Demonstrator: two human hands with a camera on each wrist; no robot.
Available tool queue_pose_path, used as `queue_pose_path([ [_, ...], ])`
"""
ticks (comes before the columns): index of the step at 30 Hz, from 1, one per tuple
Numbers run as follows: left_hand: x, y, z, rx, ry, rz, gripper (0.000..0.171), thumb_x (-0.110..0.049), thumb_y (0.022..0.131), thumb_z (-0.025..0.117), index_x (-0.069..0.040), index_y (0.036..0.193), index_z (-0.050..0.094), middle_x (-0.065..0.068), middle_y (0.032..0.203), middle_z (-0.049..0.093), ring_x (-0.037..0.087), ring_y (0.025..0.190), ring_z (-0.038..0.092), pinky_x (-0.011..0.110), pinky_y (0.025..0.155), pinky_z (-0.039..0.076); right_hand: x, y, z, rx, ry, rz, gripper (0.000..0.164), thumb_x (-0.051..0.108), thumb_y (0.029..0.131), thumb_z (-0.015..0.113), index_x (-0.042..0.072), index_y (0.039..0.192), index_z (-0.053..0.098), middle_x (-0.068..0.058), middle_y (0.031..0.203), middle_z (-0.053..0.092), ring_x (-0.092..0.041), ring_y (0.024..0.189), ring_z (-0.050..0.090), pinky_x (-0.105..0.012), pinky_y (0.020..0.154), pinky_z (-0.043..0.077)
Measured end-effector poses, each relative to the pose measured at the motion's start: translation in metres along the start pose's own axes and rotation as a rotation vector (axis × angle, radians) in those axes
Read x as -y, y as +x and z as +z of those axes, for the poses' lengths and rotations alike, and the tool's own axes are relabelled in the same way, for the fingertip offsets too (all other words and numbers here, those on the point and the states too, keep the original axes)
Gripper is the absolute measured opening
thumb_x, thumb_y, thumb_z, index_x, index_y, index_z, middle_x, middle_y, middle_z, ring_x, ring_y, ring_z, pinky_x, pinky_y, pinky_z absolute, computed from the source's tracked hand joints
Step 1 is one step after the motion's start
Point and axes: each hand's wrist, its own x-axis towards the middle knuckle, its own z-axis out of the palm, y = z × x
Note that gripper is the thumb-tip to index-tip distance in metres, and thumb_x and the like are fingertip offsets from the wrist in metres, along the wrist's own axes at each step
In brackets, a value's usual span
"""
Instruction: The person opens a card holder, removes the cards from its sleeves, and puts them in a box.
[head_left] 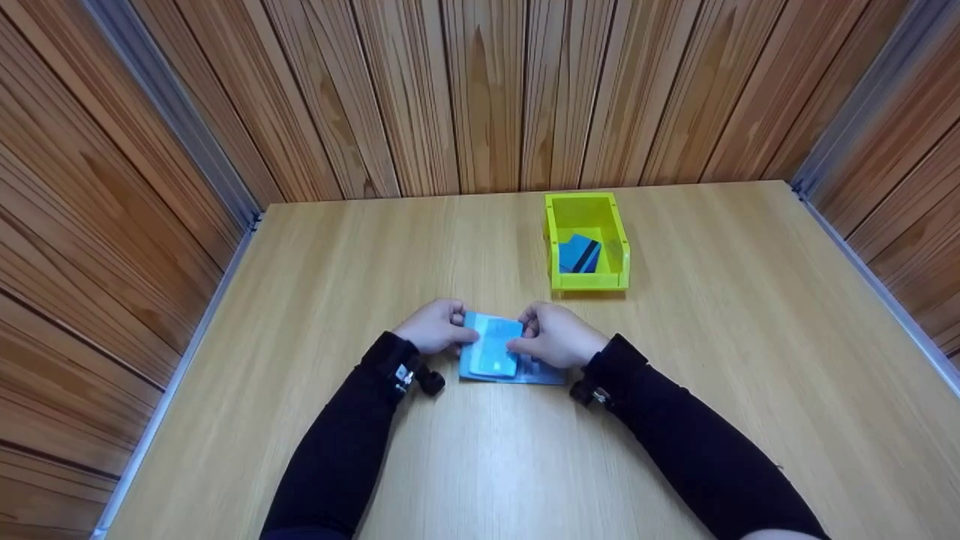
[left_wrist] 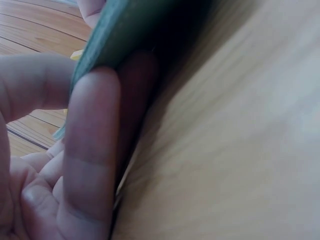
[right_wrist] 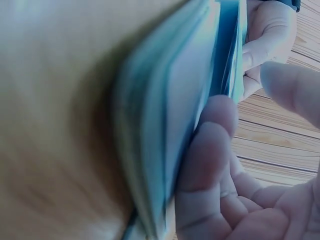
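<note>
Ahead of you, a yellow-green bin (head_left: 589,282) stands on the pale wooden table (head_left: 337,262), near the planked back wall (head_left: 484,97), with blue cards (head_left: 579,253) inside, one black-striped. A planked left wall (head_left: 75,187) and right wall (head_left: 915,247) flank you, and grey metal posts (head_left: 180,105) mark the far corners

Both forearms (head_left: 337,439) angle inward, left hand (head_left: 435,326) and right hand (head_left: 561,336) near each other, each pinching with bent fingers (right_wrist: 202,162)

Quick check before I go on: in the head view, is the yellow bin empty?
No, a blue card with a black stripe lies inside the yellow bin, near its front wall.
</note>
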Motion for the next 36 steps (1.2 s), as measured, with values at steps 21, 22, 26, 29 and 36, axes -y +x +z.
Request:
queue_pose_path([
  [21,0.002,-0.001,0.001,-0.008,0.005,0.029,0.020,-0.010,0.086,0.073,-0.006,0.097,0.057,0.000,0.080,0.057,0.016,0.071,0.063,0.029,0.063,0.058,-0.001,0.001,-0.008,0.024,0.057,0.177,0.031,0.018,0.083,0.075,0.010,0.106,0.055,-0.007,0.078,0.068,-0.022,0.068,0.065,-0.029,0.056,0.050],
  [22,0.002,-0.001,0.001,-0.008,0.009,0.032,0.020,-0.010,0.086,0.073,-0.006,0.097,0.057,0.000,0.079,0.057,0.015,0.070,0.063,0.028,0.062,0.058,-0.002,0.001,-0.009,0.025,0.058,0.175,0.031,0.016,0.083,0.074,0.009,0.107,0.054,-0.008,0.078,0.068,-0.022,0.066,0.065,-0.029,0.056,0.052],
  [26,0.003,-0.001,0.001,0.000,0.015,0.037,0.019,-0.010,0.087,0.071,-0.006,0.099,0.057,0.000,0.082,0.062,0.014,0.071,0.063,0.026,0.060,0.056,-0.003,0.001,-0.012,0.016,0.071,0.174,0.033,0.011,0.083,0.069,0.008,0.110,0.051,-0.010,0.084,0.062,-0.023,0.062,0.065,-0.030,0.054,0.056],
  [29,0.003,0.000,0.002,0.001,0.012,0.033,0.019,-0.010,0.087,0.071,-0.006,0.101,0.058,0.001,0.085,0.065,0.014,0.072,0.064,0.025,0.060,0.056,-0.004,0.001,-0.014,0.010,0.076,0.172,0.034,0.010,0.084,0.066,0.010,0.113,0.048,-0.009,0.091,0.053,-0.022,0.061,0.065,-0.032,0.053,0.057],
  [36,0.002,0.000,0.001,0.001,-0.019,0.014,0.021,-0.010,0.087,0.072,-0.005,0.103,0.059,0.003,0.086,0.065,0.015,0.073,0.065,0.025,0.061,0.056,-0.006,0.001,-0.018,-0.004,0.008,0.103,0.034,0.012,0.088,0.062,0.013,0.117,0.045,-0.008,0.086,0.054,-0.020,0.061,0.058,-0.028,0.051,0.050],
])
